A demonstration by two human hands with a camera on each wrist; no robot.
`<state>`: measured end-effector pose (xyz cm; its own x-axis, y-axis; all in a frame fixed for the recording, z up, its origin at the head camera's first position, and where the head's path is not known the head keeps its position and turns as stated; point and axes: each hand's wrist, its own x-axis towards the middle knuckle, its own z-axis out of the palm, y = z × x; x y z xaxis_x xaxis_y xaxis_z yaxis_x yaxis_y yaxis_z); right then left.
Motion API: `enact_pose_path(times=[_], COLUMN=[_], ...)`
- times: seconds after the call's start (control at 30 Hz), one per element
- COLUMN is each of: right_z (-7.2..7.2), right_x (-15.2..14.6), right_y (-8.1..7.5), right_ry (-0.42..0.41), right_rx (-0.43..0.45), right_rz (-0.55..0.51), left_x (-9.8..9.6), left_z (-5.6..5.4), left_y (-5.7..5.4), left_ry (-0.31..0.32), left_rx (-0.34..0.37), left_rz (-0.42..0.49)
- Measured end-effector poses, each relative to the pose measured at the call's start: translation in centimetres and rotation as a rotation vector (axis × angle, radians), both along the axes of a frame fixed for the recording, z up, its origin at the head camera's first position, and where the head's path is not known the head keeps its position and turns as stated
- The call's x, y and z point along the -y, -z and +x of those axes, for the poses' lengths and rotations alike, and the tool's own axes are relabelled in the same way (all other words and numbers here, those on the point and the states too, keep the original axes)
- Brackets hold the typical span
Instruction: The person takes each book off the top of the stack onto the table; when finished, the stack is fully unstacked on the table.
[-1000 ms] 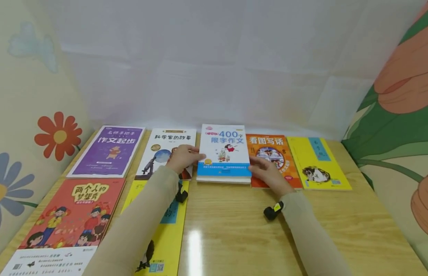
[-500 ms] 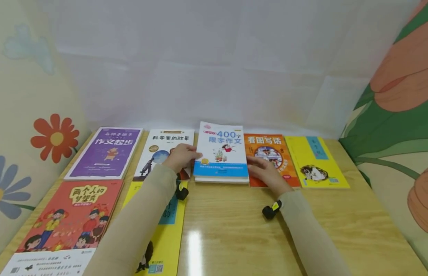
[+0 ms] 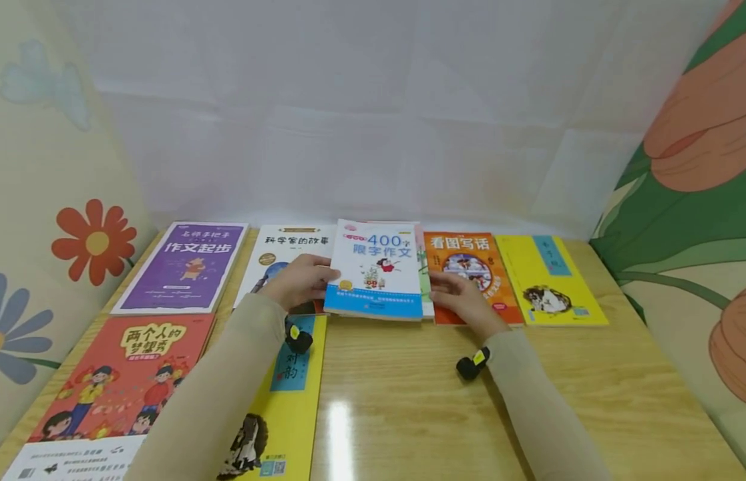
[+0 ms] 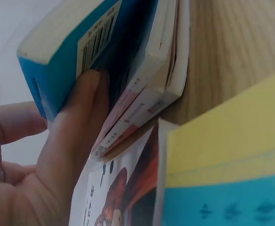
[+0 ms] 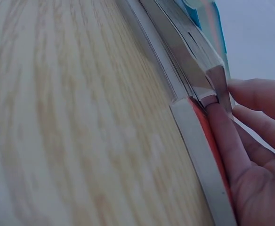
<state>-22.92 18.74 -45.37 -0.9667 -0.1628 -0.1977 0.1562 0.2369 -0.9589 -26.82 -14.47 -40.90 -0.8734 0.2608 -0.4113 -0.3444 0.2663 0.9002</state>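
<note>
A white and blue book [image 3: 375, 267] is raised and tilted over a stack at the back middle of the table. My left hand [image 3: 300, 284] grips its left edge; in the left wrist view the fingers [image 4: 76, 113] reach under its blue back cover [image 4: 64, 66]. Beneath it a strip of another book [image 3: 425, 274] with a pale green and pink cover shows, part of a stack [image 4: 161, 66]. At that stack's right edge, my right hand [image 3: 465, 300] pinches an upper book [image 5: 217, 77] between thumb and finger, above the orange book [image 3: 469, 267].
A white book with a telescope [image 3: 288, 244] lies left, partly under my left hand. A purple book [image 3: 186, 267], a red book [image 3: 123, 381] and a yellow book [image 3: 288, 414] lie further left and nearer. Another yellow book [image 3: 549, 280] is at right. White sheeting [image 3: 373, 133] hangs behind.
My left hand has shifted left and lifted the white and blue book off the stack, uncovering the pale green and pink book's right side. My right hand has stayed nearly in place.
</note>
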Motion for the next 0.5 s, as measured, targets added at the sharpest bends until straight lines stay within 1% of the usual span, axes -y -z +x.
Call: enact_pose_path(times=[0.07, 0.2, 0.3, 0.37, 0.5], right_z=[0.0, 0.0, 0.0, 0.0, 0.0], right_x=[0.1, 0.1, 0.1, 0.1, 0.0], right_y=[0.0, 0.0, 0.0, 0.0, -0.1], right_ry=[0.000, -0.004, -0.015, -0.022, -0.037], right_rx=[-0.001, -0.002, -0.021, -0.037, -0.050], right_rz=[-0.001, 0.005, 0.014, 0.022, 0.028], left_x=[0.1, 0.0, 0.0, 0.1, 0.1], left_z=[0.5, 1.7, 2.7, 3.4, 5.2], left_y=[0.1, 0.2, 0.2, 0.1, -0.6], left_ry=[-0.011, -0.072, -0.093, -0.090, -0.090], left_rx=[0.002, -0.017, -0.040, -0.060, -0.092], left_rz=[0.001, -0.012, 0.048, 0.093, 0.148])
